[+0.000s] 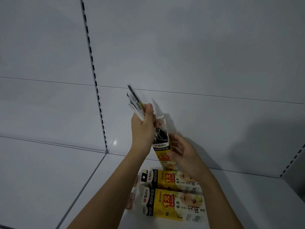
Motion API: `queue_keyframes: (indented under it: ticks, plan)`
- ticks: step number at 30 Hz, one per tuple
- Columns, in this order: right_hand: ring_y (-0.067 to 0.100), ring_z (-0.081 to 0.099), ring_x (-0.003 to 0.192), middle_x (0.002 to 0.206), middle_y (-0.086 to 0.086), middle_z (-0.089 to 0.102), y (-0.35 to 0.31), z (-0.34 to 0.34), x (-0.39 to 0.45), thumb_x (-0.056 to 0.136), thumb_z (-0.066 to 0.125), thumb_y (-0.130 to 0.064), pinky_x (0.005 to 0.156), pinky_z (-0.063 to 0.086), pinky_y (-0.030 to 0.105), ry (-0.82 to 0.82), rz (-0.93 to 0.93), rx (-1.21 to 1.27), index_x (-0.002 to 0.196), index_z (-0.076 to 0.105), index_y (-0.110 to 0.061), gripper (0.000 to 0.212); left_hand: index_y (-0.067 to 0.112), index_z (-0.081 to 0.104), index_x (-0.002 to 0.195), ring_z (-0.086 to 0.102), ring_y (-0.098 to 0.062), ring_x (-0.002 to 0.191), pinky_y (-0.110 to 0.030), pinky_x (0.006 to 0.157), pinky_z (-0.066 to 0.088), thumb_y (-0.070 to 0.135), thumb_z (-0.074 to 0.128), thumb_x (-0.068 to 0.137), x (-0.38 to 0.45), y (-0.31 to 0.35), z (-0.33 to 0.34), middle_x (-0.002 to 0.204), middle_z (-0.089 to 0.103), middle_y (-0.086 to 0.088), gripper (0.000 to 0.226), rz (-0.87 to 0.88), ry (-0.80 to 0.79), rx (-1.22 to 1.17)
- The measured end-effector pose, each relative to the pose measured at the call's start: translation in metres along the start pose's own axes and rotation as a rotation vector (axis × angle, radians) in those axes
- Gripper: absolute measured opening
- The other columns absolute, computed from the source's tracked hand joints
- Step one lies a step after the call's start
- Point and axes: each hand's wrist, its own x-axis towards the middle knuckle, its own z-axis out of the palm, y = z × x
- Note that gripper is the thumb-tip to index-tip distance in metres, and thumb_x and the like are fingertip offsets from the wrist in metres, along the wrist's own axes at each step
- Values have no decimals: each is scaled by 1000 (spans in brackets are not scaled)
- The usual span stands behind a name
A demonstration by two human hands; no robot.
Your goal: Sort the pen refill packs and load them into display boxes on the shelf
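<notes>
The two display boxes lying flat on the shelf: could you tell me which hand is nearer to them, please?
Right. The right hand holds the upright box just above the flat boxes; the left hand is higher, gripping refill packs over that box's opening.

Left hand (143, 128) grips a blurred bundle of slim pen refill packs (136, 103) above an upright yellow-and-white display box (162, 151), open-topped, held by right hand (183, 154). Two matching flat boxes (175, 194) lie on white metal shelf (49, 187), near its front edge.
</notes>
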Motion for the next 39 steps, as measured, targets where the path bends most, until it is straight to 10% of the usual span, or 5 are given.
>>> queue_keyframes:
  ticks: [19,28,39]
  plan:
    - [4,56,118,119,-11,65,-6,4,0,93,64,-6,99,51,35,13,29,29,122,56,-33,41,14,68,80,66,-10,63,-19,52,49,39,54,98,2,3,9,73,69,0,34,-10,19,330]
    - [-7,54,116,122,-20,63,-10,10,4,94,64,-10,82,45,10,-29,10,-25,129,55,-36,44,21,50,60,53,-9,46,-23,43,41,37,61,92,2,-11,4,54,53,6,37,110,25,842]
    - [-2,55,116,122,-14,63,-7,9,6,93,64,-11,92,46,20,8,40,-33,126,53,-35,42,17,72,83,68,-8,65,-28,59,58,38,79,79,5,-11,-5,73,69,5,23,-41,-7,717]
